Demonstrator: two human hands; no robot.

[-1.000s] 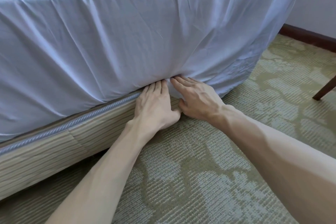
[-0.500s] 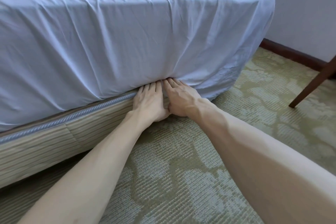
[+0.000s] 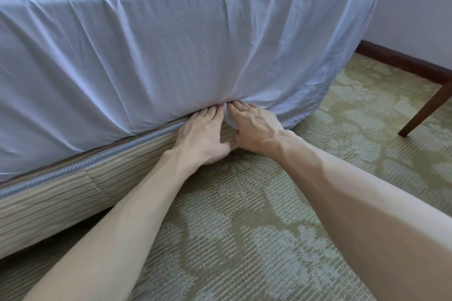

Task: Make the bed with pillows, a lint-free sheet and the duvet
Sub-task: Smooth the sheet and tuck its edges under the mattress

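A white sheet (image 3: 171, 39) covers the mattress and hangs down its side, creased, with folds running to one spot at the lower edge. There my left hand (image 3: 203, 134) and my right hand (image 3: 254, 129) lie side by side, palms down, fingers straight. The fingertips of both push the sheet's edge in between the mattress and the striped bed base (image 3: 73, 193); the tips are hidden under the cloth. To the right of my hands the sheet still hangs loose over the corner (image 3: 305, 110). No duvet is in view.
Patterned green carpet (image 3: 244, 239) lies in front of the bed. A dark wooden furniture leg (image 3: 425, 110) stands at the right. A dark skirting board (image 3: 401, 61) runs along the grey wall behind the bed's corner. A blue piped cord (image 3: 97, 156) edges the base.
Both hands stay at the same spot on the sheet's edge, first drawing together, now slightly apart. The camera has shifted, showing more of the mattress top and corner.
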